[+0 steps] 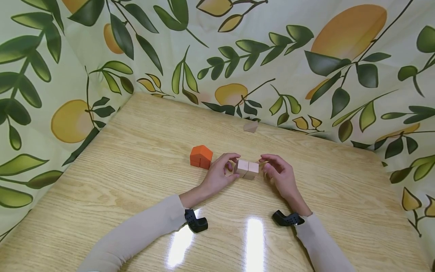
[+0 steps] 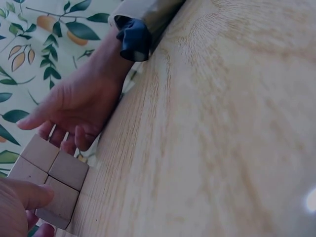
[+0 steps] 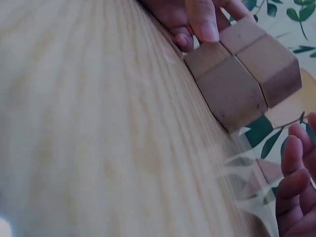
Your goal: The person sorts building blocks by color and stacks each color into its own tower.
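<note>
Several pale wooden blocks (image 1: 247, 166) stand pressed together, two wide and two high, near the middle of the table. My left hand (image 1: 219, 170) holds their left side, thumb in front and fingers behind. In the left wrist view the thumb (image 2: 37, 195) lies on one lower block, and thin seams show between the blocks. To the right of the stack, my right hand (image 1: 280, 175) hovers with loosely bent fingers and nothing in them. The right wrist view shows a gap between these fingers (image 3: 292, 158) and the blocks (image 3: 232, 91).
Left of my left hand stands an orange house-shaped group of blocks (image 1: 201, 156), close to the knuckles. A small pinkish-brown angular piece (image 1: 250, 126) lies near the table's back edge. Leaf-and-fruit patterned cloth (image 1: 190, 45) bounds the wooden table (image 1: 136, 151) behind and at the sides.
</note>
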Tool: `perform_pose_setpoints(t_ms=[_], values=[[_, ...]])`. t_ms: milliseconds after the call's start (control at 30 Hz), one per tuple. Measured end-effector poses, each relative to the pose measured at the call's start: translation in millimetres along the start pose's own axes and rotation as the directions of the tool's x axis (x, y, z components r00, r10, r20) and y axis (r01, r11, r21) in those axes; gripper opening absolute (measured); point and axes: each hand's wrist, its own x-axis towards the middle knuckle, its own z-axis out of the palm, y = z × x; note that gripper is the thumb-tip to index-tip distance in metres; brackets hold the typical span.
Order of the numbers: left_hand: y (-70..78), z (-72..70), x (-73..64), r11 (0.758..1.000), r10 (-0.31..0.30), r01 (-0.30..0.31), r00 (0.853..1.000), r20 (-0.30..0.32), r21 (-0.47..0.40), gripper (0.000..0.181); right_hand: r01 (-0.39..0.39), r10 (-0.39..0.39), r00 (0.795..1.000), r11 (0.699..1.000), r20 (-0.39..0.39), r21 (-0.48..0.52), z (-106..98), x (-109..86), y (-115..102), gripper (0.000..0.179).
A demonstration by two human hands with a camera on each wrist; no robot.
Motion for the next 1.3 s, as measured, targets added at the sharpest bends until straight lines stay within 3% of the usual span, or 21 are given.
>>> perform_pose_setpoints(t_ms=[167, 267, 567, 800, 1300], values=[[-0.4, -0.3, 0.7, 1.000, 0.002, -0.002, 1.000, -0.006, 0.021, 0.056, -0.013, 0.017, 0.995, 0.999, -0.097, 0.034, -4.1, 7.1, 11.5, 0.025], [-0.6, -0.4, 1.8, 1.000, 0.007, -0.007, 1.000, -0.006, 0.025, 0.057, -0.034, 0.032, 0.992, 0.999, -0.120, -0.017, -8.1, 12.8, 16.1, 0.027], [-0.2, 0.5, 2.3, 1.000, -0.011, 0.011, 1.000, -0.011, 0.012, 0.058, -0.110, 0.100, 0.989, 0.990, -0.109, -0.092, -20.0, 40.4, 26.0, 0.033], [-0.1, 2.0, 1.6, 1.000, -0.023, 0.023, 1.000, -0.004, 0.007, 0.057, -0.087, 0.075, 0.991, 0.990, -0.108, -0.114, -20.1, 58.3, 10.6, 0.038], [-0.4, 0.5, 1.5, 0.999, -0.037, 0.037, 0.999, 0.000, 0.010, 0.058, -0.113, 0.102, 0.992, 0.981, -0.074, -0.158, -11.1, 92.8, 17.4, 0.050]])
